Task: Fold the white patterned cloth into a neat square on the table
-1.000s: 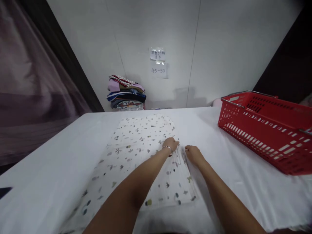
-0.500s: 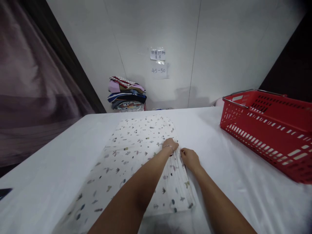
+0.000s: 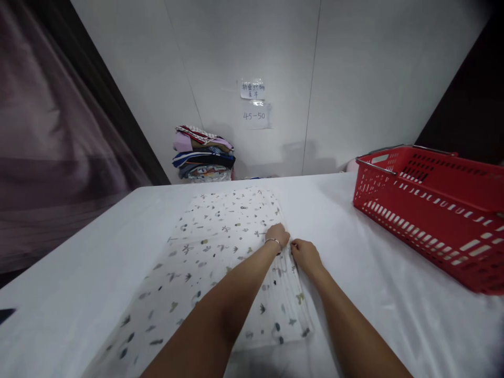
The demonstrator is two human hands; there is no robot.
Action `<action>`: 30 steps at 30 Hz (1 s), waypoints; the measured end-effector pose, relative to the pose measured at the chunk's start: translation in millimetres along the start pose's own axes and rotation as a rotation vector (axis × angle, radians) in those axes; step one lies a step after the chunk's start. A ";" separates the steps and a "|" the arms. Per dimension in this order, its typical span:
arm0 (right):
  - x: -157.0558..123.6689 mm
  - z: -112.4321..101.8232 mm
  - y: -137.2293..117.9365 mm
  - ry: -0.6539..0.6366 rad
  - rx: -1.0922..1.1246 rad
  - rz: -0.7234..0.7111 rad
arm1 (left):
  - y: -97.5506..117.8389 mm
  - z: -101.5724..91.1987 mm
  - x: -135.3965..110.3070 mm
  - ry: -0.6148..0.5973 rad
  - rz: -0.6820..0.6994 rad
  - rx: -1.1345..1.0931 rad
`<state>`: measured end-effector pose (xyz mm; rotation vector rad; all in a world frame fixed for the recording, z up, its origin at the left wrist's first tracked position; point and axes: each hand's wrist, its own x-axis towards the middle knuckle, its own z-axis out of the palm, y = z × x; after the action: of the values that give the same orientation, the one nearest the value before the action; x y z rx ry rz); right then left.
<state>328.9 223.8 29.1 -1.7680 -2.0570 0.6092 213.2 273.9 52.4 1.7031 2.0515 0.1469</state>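
Note:
A white cloth [image 3: 220, 247] printed with small plants and shapes lies folded flat on the white-covered table [image 3: 378, 315]. At its right edge my left hand [image 3: 277, 236], with a bracelet at the wrist, is closed on the fabric. Just to the right, my right hand [image 3: 307, 256] pinches the same edge between thumb and fingers. Both hands are close together, nearly touching. Fine creases run along the cloth's right side below them. My left forearm covers part of the cloth, and its fingertips are partly hidden.
A red plastic basket [image 3: 425, 210] with metal handles stands on the right. Behind the table's far edge is a stack of folded fabrics [image 3: 205, 155]. Paper signs [image 3: 254, 105] hang on the pale wall. A purple curtain [image 3: 59, 136] hangs at left.
My left hand has shifted very slightly right, closer to my right hand. The view has moved a little; the cloth lies as before.

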 end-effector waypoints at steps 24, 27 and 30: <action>-1.6 -3.6 7.2 -0.333 0.615 0.285 | -24.8 10.2 -37.2 0.084 0.173 -0.162; -4.6 -8.3 9.7 -0.424 0.729 0.302 | -23.4 12.4 -39.3 0.081 0.161 -0.172; -4.7 -10.7 16.6 -0.535 0.755 0.278 | -22.7 11.0 -39.3 0.053 0.140 -0.188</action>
<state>349.2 222.2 29.2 -1.5074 -1.5026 1.8177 202.0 229.1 45.4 1.7397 1.8885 0.4210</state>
